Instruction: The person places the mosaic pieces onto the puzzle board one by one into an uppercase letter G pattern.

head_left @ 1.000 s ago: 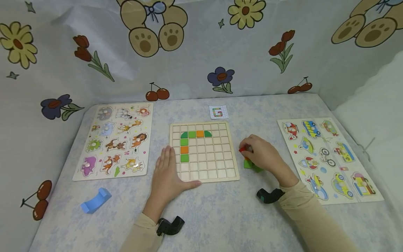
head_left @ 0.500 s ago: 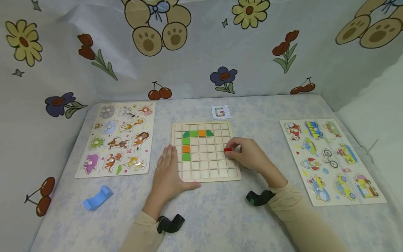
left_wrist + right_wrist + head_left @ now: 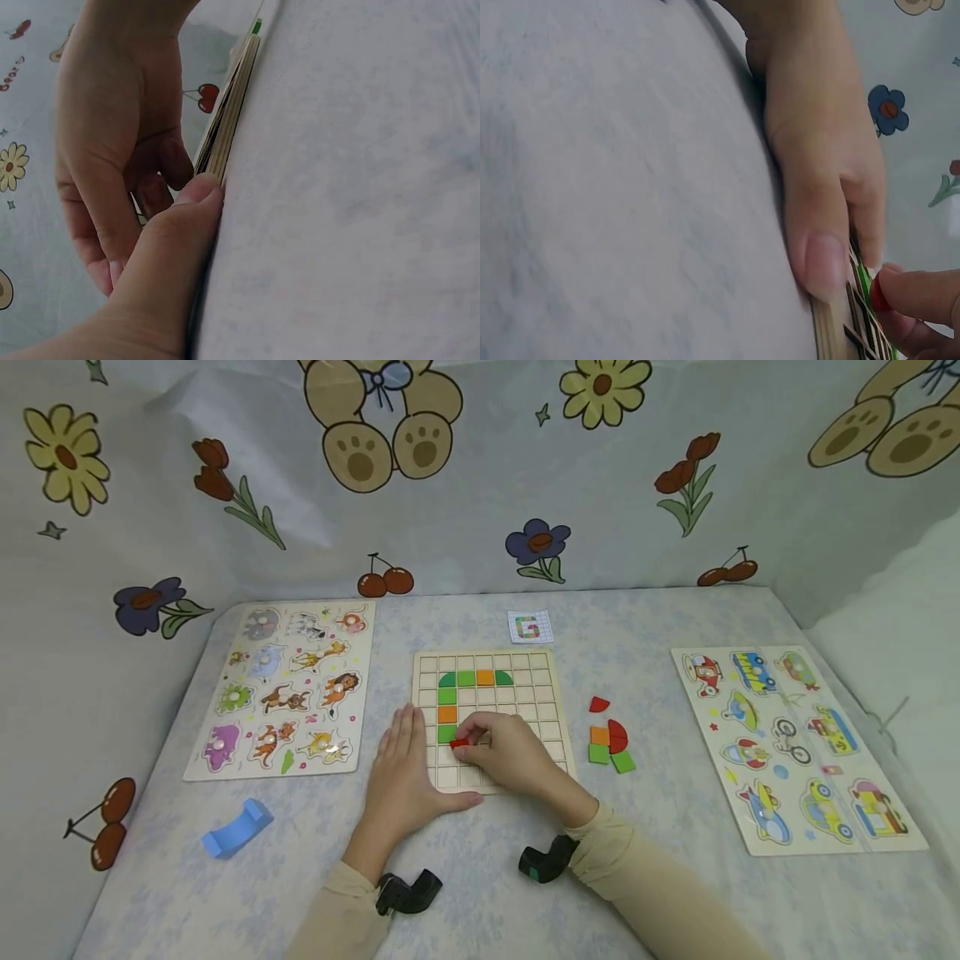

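Observation:
A wooden grid board (image 3: 543, 695) lies mid-table with green and orange tiles (image 3: 485, 677) in its cells, along an upper row and down a left column. My left hand (image 3: 401, 768) rests at the board's left and front edges, fingers straight and thumb spread along the front. Between its thumb and fingers, my right hand (image 3: 517, 756) pinches a small red tile (image 3: 459, 743), just below the lowest green tile (image 3: 446, 733) of that column. Fingers partly cover the red tile, so its full shape is hidden. The right wrist view shows the red tile (image 3: 880, 295) at the fingertips.
Loose red, orange and green tiles (image 3: 599, 736) lie right of the board. Behind it is a small card (image 3: 530, 627) with a coloured G pattern. An animal puzzle (image 3: 281, 697) lies left, a vehicle puzzle (image 3: 795, 752) right. A blue curved block (image 3: 237, 829) sits front left.
My right hand has moved left from the loose tiles across the board, carrying the red tile to the left column. My left hand has stayed at the board's edge. The view shifted slightly.

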`<state>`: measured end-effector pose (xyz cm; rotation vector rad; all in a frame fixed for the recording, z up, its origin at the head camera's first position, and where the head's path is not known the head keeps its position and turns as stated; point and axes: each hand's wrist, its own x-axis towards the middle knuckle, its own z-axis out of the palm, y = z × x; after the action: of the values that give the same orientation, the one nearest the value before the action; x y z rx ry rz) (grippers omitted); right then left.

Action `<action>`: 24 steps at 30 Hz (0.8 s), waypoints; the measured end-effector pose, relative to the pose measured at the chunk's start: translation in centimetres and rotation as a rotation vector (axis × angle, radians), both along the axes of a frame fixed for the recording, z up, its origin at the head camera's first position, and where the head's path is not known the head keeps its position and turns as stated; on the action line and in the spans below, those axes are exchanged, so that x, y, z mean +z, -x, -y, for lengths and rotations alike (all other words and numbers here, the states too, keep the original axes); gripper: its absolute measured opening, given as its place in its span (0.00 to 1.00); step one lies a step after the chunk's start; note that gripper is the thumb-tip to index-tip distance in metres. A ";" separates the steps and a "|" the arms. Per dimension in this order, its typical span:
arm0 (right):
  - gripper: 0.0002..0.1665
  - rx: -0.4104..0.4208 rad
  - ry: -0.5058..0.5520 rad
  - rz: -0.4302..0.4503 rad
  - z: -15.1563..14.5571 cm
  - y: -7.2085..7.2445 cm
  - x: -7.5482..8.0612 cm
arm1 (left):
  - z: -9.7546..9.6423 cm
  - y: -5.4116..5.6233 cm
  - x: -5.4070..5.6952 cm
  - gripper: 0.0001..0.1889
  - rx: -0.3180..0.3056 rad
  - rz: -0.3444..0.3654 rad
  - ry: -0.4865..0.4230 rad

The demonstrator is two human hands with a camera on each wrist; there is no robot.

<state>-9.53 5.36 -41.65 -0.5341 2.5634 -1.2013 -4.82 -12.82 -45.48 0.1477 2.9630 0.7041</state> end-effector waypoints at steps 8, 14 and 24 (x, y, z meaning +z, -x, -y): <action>0.05 -0.042 -0.075 -0.116 1.9 -0.7 -0.7 | 0.0 -0.1 0.0 0.79 -0.001 -0.035 0.008; 0.06 -0.049 -0.135 -0.179 2.3 -0.9 -0.9 | 0.1 -0.2 -0.1 0.79 -0.003 -0.041 0.020; 0.07 -0.027 -0.163 -0.243 2.1 -1.3 -1.1 | 0.0 -0.1 -0.1 0.79 -0.007 -0.039 0.021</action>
<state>-8.28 3.29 -42.70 -0.6448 2.8486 -0.9765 -4.69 -12.83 -45.55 0.1723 3.0045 0.6764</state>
